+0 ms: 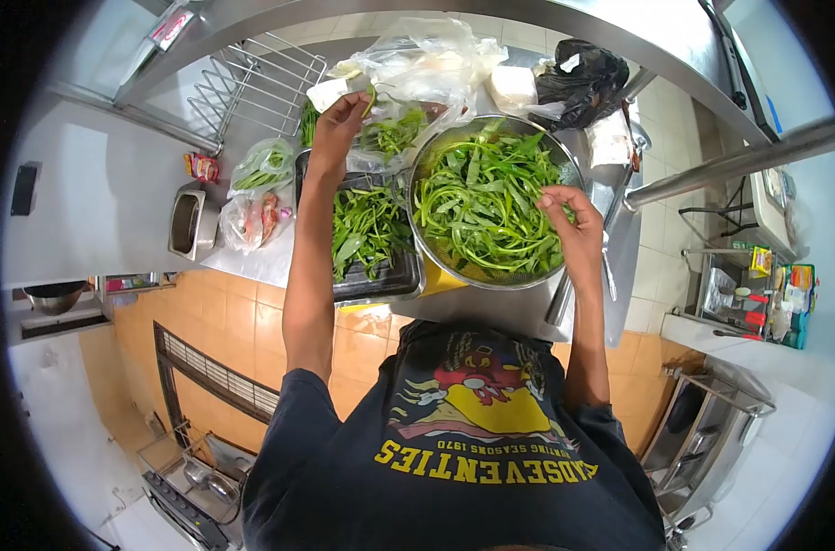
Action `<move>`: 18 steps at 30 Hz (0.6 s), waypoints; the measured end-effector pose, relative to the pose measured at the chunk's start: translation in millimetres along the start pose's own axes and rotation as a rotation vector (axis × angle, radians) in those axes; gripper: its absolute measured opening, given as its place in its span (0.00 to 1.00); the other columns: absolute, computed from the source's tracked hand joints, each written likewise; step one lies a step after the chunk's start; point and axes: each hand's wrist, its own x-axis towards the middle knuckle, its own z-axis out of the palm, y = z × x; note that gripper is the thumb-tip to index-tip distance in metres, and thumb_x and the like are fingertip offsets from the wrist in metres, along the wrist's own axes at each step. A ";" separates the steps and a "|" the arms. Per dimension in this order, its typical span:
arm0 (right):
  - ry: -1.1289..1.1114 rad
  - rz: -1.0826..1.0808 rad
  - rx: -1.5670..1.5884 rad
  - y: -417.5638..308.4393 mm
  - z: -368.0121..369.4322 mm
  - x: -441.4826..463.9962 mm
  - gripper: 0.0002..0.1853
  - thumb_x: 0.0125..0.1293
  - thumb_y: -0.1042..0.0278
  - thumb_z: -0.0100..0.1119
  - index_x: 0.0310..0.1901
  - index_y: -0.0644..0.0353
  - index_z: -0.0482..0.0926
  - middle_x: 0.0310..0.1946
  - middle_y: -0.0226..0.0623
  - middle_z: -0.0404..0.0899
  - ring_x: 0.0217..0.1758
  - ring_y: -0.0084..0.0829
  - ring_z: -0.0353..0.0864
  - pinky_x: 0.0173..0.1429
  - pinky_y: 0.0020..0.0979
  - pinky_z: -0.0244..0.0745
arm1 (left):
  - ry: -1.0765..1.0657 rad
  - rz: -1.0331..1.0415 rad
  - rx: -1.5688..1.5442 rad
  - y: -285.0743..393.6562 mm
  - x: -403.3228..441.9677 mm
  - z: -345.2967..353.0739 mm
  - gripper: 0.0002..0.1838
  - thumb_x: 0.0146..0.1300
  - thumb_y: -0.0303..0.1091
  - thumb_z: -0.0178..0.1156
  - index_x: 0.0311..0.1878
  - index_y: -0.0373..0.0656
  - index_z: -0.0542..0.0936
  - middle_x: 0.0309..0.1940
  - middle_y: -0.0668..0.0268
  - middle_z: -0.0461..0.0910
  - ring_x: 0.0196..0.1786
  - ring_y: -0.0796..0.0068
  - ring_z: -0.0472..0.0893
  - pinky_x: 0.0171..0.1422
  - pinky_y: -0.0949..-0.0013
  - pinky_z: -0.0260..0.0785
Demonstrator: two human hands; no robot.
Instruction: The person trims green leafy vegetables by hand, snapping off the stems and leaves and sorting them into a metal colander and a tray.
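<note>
Pinched fingers of my left hand (342, 129) hold a small green stem (371, 99) above the plastic bags at the back. My right hand (571, 220) is at the right rim of a large metal colander (578, 165), its thumb and fingertips together; whatever lies between them is too small to name. Cut leafy greens (491, 197) fill the colander. To its left, a black tray (381, 286) holds more leafy greens (367, 230). Behind the tray, other greens (394, 133) lie in clear plastic.
A wire rack (252, 87), a steel container (193, 223) and bagged food (252, 220) are on the left. Clear plastic bags (426, 60) and a black bag (582, 83) lie at the back. A metal shelf edge (417, 7) crosses above the table.
</note>
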 end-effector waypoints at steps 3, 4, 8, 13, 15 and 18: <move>-0.016 0.002 -0.013 -1.5 1.6 0.0 0.06 0.68 0.73 0.64 0.45 0.62 0.83 0.36 0.29 0.83 0.42 0.19 0.79 0.52 0.23 0.72 | -0.029 -0.107 -0.250 6.1 -10.2 -6.2 0.11 0.72 0.39 0.59 0.52 0.46 0.80 0.48 0.71 0.82 0.56 0.80 0.77 0.58 0.74 0.64; -0.016 0.005 -0.019 -1.8 2.1 0.0 0.06 0.68 0.73 0.64 0.45 0.62 0.83 0.36 0.29 0.83 0.42 0.19 0.79 0.52 0.23 0.72 | -0.032 -0.123 -0.322 14.4 -15.5 -2.0 0.12 0.73 0.40 0.58 0.53 0.46 0.79 0.49 0.69 0.82 0.56 0.78 0.78 0.59 0.73 0.65; -0.010 -0.002 -0.013 -3.2 3.8 -2.0 0.06 0.68 0.73 0.63 0.44 0.63 0.83 0.35 0.29 0.83 0.42 0.19 0.79 0.51 0.23 0.72 | -0.089 -0.171 -0.522 29.9 -33.8 4.7 0.13 0.74 0.41 0.55 0.55 0.46 0.76 0.55 0.64 0.80 0.58 0.71 0.79 0.62 0.67 0.68; -0.012 0.000 -0.019 -2.6 0.2 -3.6 0.06 0.68 0.73 0.63 0.45 0.63 0.83 0.35 0.29 0.83 0.42 0.18 0.79 0.52 0.23 0.71 | -0.100 -0.186 -0.582 24.6 -53.8 3.6 0.15 0.75 0.41 0.54 0.55 0.42 0.76 0.55 0.62 0.79 0.56 0.69 0.79 0.63 0.66 0.71; -0.011 0.015 -0.016 -2.8 -0.1 -4.3 0.06 0.69 0.73 0.62 0.45 0.63 0.83 0.35 0.29 0.83 0.42 0.18 0.79 0.52 0.23 0.71 | -0.076 -0.163 -0.478 23.7 -65.7 -6.0 0.14 0.74 0.39 0.56 0.55 0.41 0.77 0.54 0.62 0.80 0.56 0.69 0.80 0.62 0.67 0.72; -0.003 0.041 0.001 -3.2 -1.5 -3.6 0.06 0.69 0.73 0.61 0.45 0.62 0.83 0.35 0.29 0.83 0.42 0.18 0.79 0.53 0.23 0.71 | 0.025 -0.059 -0.121 26.7 -86.3 -22.9 0.15 0.70 0.38 0.62 0.51 0.37 0.80 0.45 0.64 0.83 0.49 0.74 0.82 0.58 0.68 0.74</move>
